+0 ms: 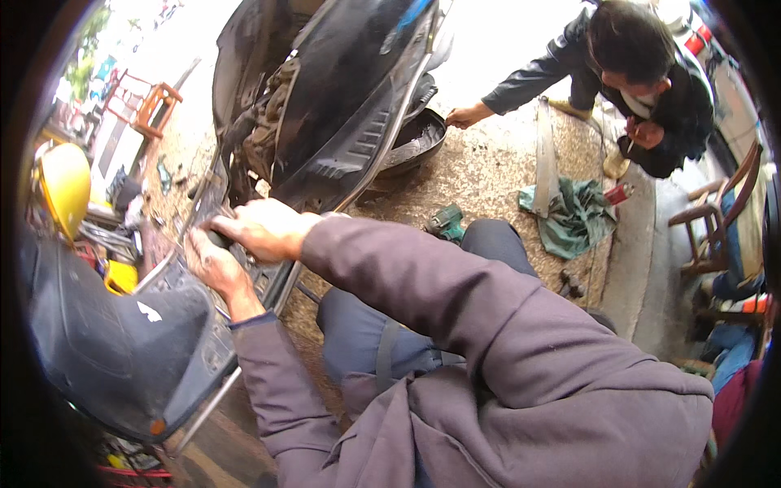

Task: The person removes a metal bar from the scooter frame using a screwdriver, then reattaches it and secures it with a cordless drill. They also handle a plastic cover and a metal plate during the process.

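A black scooter body (342,89) with a metal side rail fills the upper middle. My left hand (215,260) is at the lower front of it, fingers curled around a small dark part I cannot make out. My right hand (256,232) reaches across just above and right of the left, its fingers bent onto the same spot. The grey plastic seat or panel section (122,342) lies to the left of both hands. What exactly my fingertips grip is partly hidden.
A co-worker (618,89) in dark clothes bends at right, hand on the scooter's wheel guard. A green drill (447,224), green cloth (569,228) and long flat metal piece (547,154) lie on the ground. A chair (704,236) stands right; a yellow helmet-like object (65,183) sits left.
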`<state>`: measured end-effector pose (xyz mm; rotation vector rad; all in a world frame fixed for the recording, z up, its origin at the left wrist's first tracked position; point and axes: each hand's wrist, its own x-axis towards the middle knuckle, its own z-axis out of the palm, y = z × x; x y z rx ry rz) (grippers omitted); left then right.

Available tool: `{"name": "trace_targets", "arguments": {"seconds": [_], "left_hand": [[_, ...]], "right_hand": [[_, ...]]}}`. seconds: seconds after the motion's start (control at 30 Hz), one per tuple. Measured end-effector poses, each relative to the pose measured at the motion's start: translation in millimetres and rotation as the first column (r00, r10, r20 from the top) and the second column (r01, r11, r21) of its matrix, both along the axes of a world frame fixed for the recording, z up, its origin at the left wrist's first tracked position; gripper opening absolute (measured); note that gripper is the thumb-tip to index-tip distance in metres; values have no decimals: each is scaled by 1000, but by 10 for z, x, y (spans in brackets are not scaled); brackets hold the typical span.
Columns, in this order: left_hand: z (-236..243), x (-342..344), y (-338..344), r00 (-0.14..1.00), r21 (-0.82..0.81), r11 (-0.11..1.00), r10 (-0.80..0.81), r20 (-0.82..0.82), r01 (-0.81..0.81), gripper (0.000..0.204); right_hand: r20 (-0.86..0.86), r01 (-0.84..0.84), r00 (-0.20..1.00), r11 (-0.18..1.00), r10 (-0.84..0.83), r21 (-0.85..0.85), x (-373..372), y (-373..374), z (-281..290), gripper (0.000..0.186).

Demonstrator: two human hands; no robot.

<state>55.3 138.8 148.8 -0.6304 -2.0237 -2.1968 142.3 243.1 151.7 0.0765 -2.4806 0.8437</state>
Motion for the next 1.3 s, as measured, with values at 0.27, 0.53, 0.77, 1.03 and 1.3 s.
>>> {"name": "trace_targets", "arguments": {"seconds": [0.27, 0.53, 0.77, 1.03, 1.3], "left_hand": [[-26, 253, 371, 988, 200, 978, 92, -123, -66, 14], [-9, 174, 388, 995, 288, 955, -91, 44, 74, 22], [-76, 88, 378, 992, 228, 969, 73, 101, -94, 35], [-81, 15, 310, 990, 298, 952, 25, 139, -66, 35], [-125, -70, 304, 942, 380, 871, -337, 3, 310, 35]], "right_hand": [[118, 616, 585, 345, -802, -708, 1171, 745, -1101, 42], [133, 428, 697, 261, -705, -865, 1001, 1040, -1536, 42], [54, 297, 670, 201, -741, -933, 971, 995, -1579, 35], [32, 290, 696, 240, -717, -927, 946, 1040, -1667, 34], [-92, 335, 663, 404, -743, -851, 914, 1052, -1687, 32]]}}
